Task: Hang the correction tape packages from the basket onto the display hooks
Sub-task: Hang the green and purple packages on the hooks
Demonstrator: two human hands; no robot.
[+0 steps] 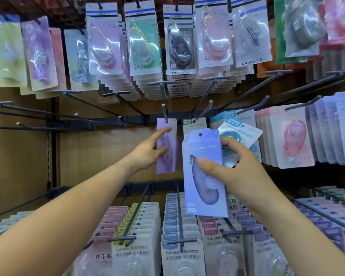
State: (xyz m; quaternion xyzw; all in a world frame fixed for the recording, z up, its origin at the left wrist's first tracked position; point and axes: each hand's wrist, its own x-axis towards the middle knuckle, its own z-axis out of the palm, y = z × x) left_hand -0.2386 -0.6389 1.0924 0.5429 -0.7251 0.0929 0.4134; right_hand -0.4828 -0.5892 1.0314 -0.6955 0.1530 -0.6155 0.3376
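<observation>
My left hand [149, 152] pinches a lilac package [166, 148] hanging from a thin metal hook [164, 112] at its twelve o'clock. At three o'clock, my right hand [233, 166] grips a glossy blue-violet package [204, 182], hiding part of the Campus packs [245, 132].

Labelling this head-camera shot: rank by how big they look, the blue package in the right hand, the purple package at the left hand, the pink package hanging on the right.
1. blue package, largest, but nearest the camera.
2. pink package.
3. purple package, turned partly sideways, so it looks narrow.
</observation>
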